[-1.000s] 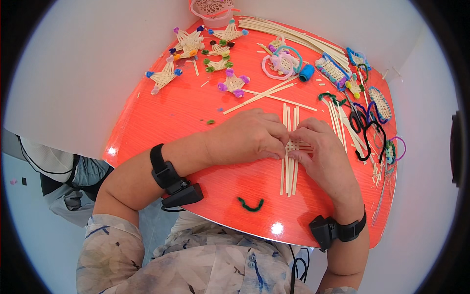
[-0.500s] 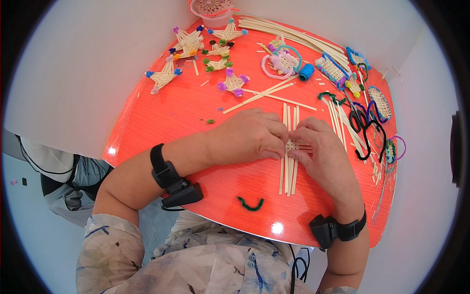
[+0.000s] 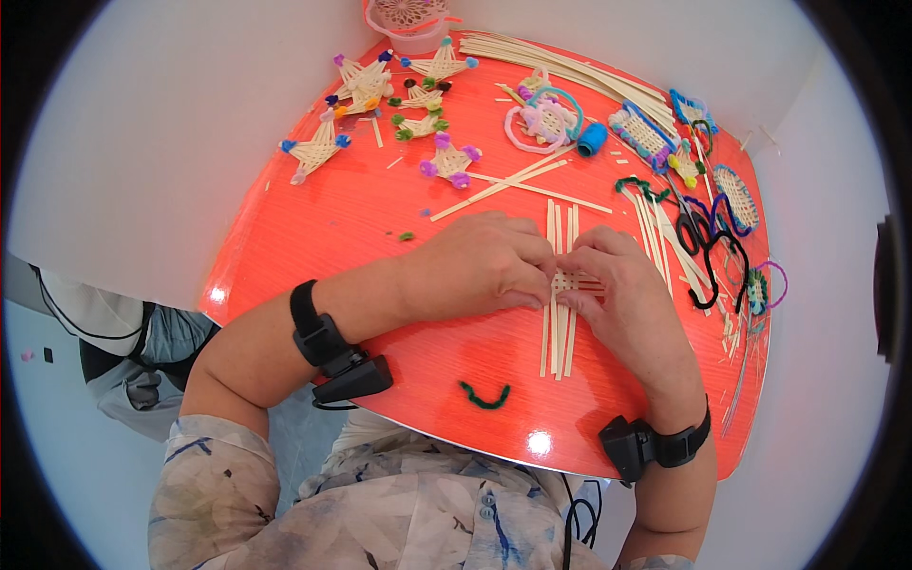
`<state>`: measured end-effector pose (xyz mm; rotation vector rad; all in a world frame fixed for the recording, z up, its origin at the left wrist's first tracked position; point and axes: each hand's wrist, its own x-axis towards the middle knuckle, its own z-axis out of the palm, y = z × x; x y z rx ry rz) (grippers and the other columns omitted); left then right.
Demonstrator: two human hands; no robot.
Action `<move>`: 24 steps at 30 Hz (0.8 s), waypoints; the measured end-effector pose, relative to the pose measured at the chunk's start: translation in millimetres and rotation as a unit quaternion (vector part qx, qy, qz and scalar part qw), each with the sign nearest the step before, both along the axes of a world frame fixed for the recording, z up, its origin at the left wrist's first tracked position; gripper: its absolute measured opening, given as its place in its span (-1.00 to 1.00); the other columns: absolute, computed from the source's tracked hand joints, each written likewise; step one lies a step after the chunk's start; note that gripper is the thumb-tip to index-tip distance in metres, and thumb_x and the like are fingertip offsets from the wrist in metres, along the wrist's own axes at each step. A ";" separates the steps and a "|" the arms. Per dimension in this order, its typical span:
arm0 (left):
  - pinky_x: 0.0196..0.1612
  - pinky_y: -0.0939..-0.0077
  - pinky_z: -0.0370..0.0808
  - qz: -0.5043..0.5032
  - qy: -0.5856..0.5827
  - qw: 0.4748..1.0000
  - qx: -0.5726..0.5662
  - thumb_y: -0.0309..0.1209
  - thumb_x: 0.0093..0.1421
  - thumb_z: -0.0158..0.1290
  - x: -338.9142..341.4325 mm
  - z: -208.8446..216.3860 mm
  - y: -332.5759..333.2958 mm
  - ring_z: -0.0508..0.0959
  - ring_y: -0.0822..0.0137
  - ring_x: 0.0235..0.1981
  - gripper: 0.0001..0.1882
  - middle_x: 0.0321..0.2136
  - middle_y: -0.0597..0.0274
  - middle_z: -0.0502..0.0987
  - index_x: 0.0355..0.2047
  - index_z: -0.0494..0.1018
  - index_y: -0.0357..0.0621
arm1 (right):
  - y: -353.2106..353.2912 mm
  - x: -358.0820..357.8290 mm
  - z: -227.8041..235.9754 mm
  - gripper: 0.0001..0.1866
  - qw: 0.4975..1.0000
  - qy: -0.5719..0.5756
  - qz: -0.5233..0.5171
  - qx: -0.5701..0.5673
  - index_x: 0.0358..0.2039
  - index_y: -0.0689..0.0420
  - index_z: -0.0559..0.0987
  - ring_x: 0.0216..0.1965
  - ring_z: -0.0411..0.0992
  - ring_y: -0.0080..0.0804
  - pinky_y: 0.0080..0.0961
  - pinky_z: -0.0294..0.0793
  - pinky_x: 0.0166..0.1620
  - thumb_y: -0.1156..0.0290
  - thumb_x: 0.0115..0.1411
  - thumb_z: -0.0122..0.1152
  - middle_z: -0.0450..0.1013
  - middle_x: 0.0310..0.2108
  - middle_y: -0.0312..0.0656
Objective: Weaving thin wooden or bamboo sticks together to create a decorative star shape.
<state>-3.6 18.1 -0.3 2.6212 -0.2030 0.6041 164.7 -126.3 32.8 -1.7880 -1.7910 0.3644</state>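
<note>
Between my hands lies a small weave of pale flat strips (image 3: 559, 337), several running away from me and others crossing them near the middle. My left hand (image 3: 499, 261) is closed at the left side of the crossing, its fingertips pinching strip ends that it mostly covers. From the right, my right hand (image 3: 613, 280) pinches the weave with thumb and fingers; crossing strip ends show beneath it. A short dark green pipe cleaner (image 3: 485, 396), bent into a curve, rests on the red table (image 3: 427, 351) nearer to me.
Several woven stars with coloured tips (image 3: 316, 150) lie at the far left. Loose strips (image 3: 513, 188) cross beyond my hands. Long strips (image 3: 570, 66) line the back edge. Scissors (image 3: 692, 231), a blue spool (image 3: 592, 140) and black pipe cleaner (image 3: 711, 275) sit right. A pink basket (image 3: 418, 40) stands behind.
Almost nothing differs. Both hands keep their pinch on the woven strips, and the whole picture has shifted very slightly left.
</note>
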 end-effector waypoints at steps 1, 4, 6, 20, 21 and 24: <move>-0.16 0.39 0.49 0.003 0.000 1.000 0.002 -0.35 0.06 0.28 -0.5 0.3 -0.4 0.56 0.33 -0.23 -0.89 -0.30 0.43 0.59 -0.38 0.62 0.00 | 0.0 -0.3 0.3 -0.72 1.000 0.001 0.000 0.000 -0.26 0.24 0.63 -0.14 0.44 -0.10 -0.25 0.46 -0.07 0.54 -0.04 0.42 0.48 -0.25 -0.12; -0.16 0.39 0.49 0.001 -0.002 1.000 0.006 -0.36 0.07 0.26 -0.5 -0.6 -0.2 0.56 0.33 -0.23 -0.89 -0.30 0.44 0.59 -0.36 0.64 0.01 | -0.1 -0.7 1.4 -0.72 1.000 -0.006 0.001 0.003 -0.25 0.24 0.63 -0.15 0.44 -0.11 -0.25 0.46 -0.07 0.54 -0.04 0.41 0.47 -0.26 -0.12; -0.17 0.39 0.49 0.000 -0.003 1.000 0.006 -0.37 0.08 0.25 -0.6 -0.8 -0.7 0.56 0.34 -0.23 -0.89 -0.29 0.44 0.59 -0.35 0.64 0.02 | 0.0 -0.2 1.2 -0.72 1.000 -0.010 0.003 0.002 -0.25 0.24 0.63 -0.15 0.44 -0.11 -0.25 0.46 -0.07 0.55 -0.04 0.41 0.47 -0.26 -0.12; -0.15 0.39 0.48 0.001 0.011 1.000 0.026 -0.40 0.06 0.23 -0.9 1.4 -1.6 0.56 0.34 -0.21 -0.88 -0.28 0.43 0.60 -0.34 0.63 0.00 | 0.6 0.0 0.9 -0.71 1.000 -0.011 -0.002 -0.008 -0.23 0.22 0.64 -0.14 0.44 -0.12 -0.26 0.47 -0.06 0.54 -0.03 0.41 0.48 -0.25 -0.13; -0.15 0.38 0.48 0.001 0.011 1.000 0.022 -0.40 0.07 0.23 -0.8 1.6 -1.9 0.56 0.33 -0.22 -0.88 -0.29 0.42 0.60 -0.34 0.63 -0.01 | 0.5 0.0 0.8 -0.71 1.000 -0.010 -0.002 -0.008 -0.23 0.22 0.64 -0.14 0.44 -0.12 -0.26 0.47 -0.06 0.54 -0.03 0.41 0.48 -0.25 -0.13; -0.15 0.38 0.49 0.002 0.004 1.000 0.017 -0.40 0.07 0.23 -0.3 2.3 -2.8 0.56 0.31 -0.23 -0.89 -0.29 0.41 0.60 -0.35 0.63 -0.03 | 0.9 0.1 0.7 -0.71 1.000 -0.010 0.000 -0.009 -0.23 0.23 0.64 -0.14 0.44 -0.12 -0.26 0.47 -0.06 0.53 -0.03 0.41 0.48 -0.25 -0.13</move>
